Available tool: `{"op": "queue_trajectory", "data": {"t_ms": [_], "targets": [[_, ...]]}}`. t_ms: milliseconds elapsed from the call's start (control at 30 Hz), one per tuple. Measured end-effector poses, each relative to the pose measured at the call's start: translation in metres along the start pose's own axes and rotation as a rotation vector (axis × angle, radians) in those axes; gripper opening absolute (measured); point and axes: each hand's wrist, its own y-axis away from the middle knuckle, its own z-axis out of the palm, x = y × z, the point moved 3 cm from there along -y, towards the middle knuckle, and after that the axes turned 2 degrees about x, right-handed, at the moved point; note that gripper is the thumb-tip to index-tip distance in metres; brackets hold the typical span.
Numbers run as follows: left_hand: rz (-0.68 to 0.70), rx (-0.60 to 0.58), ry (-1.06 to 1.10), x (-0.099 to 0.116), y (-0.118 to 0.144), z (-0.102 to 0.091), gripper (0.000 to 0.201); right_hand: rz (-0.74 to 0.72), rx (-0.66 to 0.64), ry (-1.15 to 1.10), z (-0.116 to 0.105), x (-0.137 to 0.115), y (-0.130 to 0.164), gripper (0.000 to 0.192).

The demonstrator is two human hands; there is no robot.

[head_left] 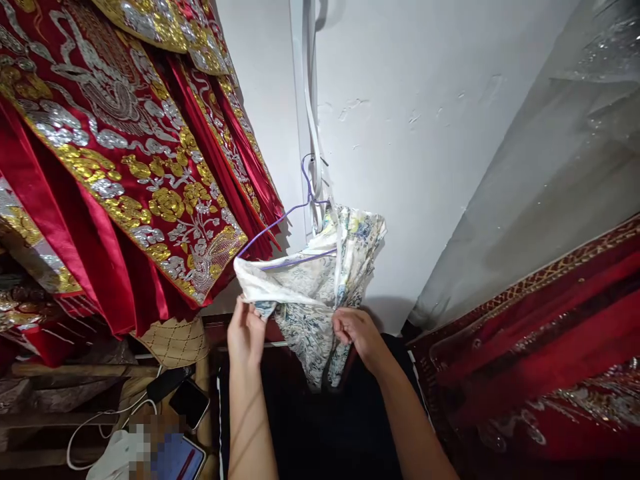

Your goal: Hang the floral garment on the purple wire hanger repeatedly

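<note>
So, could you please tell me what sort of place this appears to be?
Perhaps a dressing room or clothes store: a red decorated costume hangs at left, a patterned garment hangs on a purple hanger, and red cloth shows through clear plastic at right.

We count two hands, one left hand (247, 333) and one right hand (357, 332), along with one floral garment (310, 333) and one purple hanger (267, 231). Lower left, we tally two phones (190, 404), one dark and one lit, one black block (169, 381) and at least one white cable (75, 433). The red embroidered panels (165, 203) overlap too closely for us to number, while at right we find at least one red garment (565, 340).
</note>
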Motion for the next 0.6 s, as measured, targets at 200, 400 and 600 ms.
{"op": "queue_trajectory", "data": {"t_ms": [200,400,600], "targets": [[-0.124,-0.043,-0.264,-0.033,0.016,0.016,0.029,0.108,-0.071,0.206,-0.037,-0.021,0.023,0.041],[-0.156,-0.089,-0.298,-0.030,0.031,0.041,0.032,0.237,-0.241,0.398,-0.044,0.004,0.023,0.043],[-0.060,-0.273,-0.285,0.002,0.058,0.082,0.024,0.076,0.045,0.434,-0.045,0.007,-0.001,0.051]]}}
